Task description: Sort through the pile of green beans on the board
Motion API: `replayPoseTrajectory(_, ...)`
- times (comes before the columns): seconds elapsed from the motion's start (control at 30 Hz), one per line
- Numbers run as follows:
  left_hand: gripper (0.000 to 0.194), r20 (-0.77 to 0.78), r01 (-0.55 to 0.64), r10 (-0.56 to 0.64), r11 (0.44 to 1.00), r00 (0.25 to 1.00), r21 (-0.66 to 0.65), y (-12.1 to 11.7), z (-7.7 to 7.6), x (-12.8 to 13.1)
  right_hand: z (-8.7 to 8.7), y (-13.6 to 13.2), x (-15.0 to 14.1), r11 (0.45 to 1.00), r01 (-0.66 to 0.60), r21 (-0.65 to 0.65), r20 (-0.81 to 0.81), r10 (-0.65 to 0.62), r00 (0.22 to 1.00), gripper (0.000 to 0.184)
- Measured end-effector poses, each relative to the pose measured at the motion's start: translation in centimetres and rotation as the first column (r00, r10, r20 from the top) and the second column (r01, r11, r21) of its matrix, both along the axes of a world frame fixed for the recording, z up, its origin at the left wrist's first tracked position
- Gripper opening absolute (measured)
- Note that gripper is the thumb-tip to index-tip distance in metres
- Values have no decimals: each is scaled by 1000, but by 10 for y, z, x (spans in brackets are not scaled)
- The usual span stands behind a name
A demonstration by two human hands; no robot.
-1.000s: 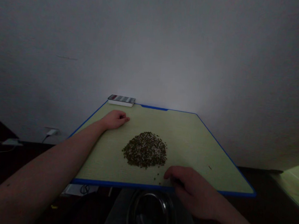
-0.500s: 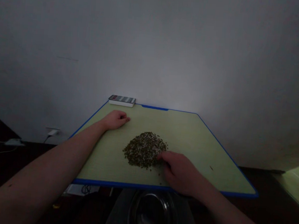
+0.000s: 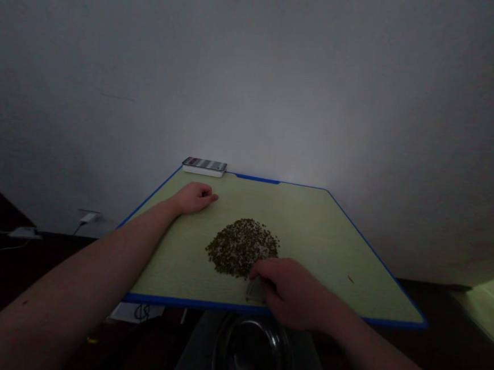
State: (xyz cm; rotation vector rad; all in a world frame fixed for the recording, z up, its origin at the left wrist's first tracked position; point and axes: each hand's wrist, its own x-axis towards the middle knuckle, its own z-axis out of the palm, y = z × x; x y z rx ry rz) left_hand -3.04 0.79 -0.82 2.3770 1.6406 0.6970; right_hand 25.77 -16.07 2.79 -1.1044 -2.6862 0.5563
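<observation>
A low pile of small brown-green and pale grains (image 3: 240, 247), perhaps seeds or dried beans, lies on a pale yellow-green board (image 3: 312, 230) with a blue edge. My right hand (image 3: 287, 291) is at the near right side of the pile, fingers curled downward. Around its fingertips there is a blur, and I cannot make out what they hold. My left hand (image 3: 193, 198) rests loosely closed on the board, left of and beyond the pile, with nothing visible in it. Below the board's front edge, a shiny metal bowl (image 3: 253, 353) sits between my legs.
At the board's far left corner, a phone (image 3: 206, 163) lies on a white box (image 3: 203, 171). A small dark sliver (image 3: 350, 278) lies on the right side. A wall (image 3: 280, 85) rises behind the board. A plug and cord (image 3: 88, 218) are at the left.
My right hand has drawn back slightly from the pile toward the board's front edge, its fingertips moving left and nearer to me. My left hand stays in place.
</observation>
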Motion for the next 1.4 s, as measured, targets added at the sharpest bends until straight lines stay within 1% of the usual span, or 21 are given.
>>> replayPoseTrajectory(0.1,39,0,4,-4,1000,1000,0,0,0,0,1,-4,0,999,-13,-33,-13,13,1000,32)
replayPoseTrajectory(0.37,39,2,10,-10,1000,1000,6,0,1,0,-1,-8,5,997,10,-71,-10,-10,1000,32)
replayPoseTrajectory(0.47,38,3,3,-3,1000,1000,8,0,1,0,-3,-18,10,998,28,-64,-25,-29,999,33)
replayPoseTrajectory(0.6,38,-1,2,-2,1000,1000,9,0,1,0,-9,-38,22,997,46,-65,-113,-53,992,33)
replayPoseTrajectory(0.67,38,1,1,-1,1000,1000,4,0,1,0,-13,-45,30,994,107,-23,-166,-109,980,34)
replayPoseTrajectory(0.73,38,4,3,-3,1000,1000,3,0,1,0,-17,-50,36,976,209,68,-218,-190,957,32)
replayPoseTrajectory(0.77,38,3,5,-5,1000,1000,5,0,1,0,-19,-51,38,963,240,121,-243,-205,948,29)
replayPoseTrajectory(0.8,38,2,6,-6,1000,1000,9,0,1,0,-21,-53,40,954,240,177,-262,-190,946,25)
replayPoseTrajectory(0.87,39,-3,10,-10,1000,1000,14,0,1,0,-26,-54,39,936,174,306,-274,-88,958,21)
replayPoseTrajectory(0.93,39,-8,11,-11,1000,1000,15,0,1,1,-32,-55,35,890,118,441,-249,-5,969,23)
replayPoseTrajectory(1.0,39,-13,0,1,1000,1000,6,0,1,0,-40,-55,30,838,128,530,-212,-15,977,27)
replayPoseTrajectory(1.03,40,-17,-13,13,1000,1000,-1,0,1,0,-44,-55,27,823,147,548,-199,-42,979,29)
replayPoseTrajectory(1.1,40,-16,-19,19,1000,1000,-9,0,1,0,-51,-55,23,811,180,557,-188,-88,978,32)
replayPoseTrajectory(1.2,41,-7,3,-3,1000,1000,-11,1,0,-1,-57,-55,20,819,224,528,-181,-149,972,36)
replayPoseTrajectory(1.3,40,-2,9,-9,1000,1000,-2,1,-1,-1,-54,-54,20,826,256,502,-184,-187,965,37)
replayPoseTrajectory(1.4,40,-2,3,-3,1000,1000,-8,1,-1,-1,-49,-52,23,830,264,492,-210,-181,961,35)
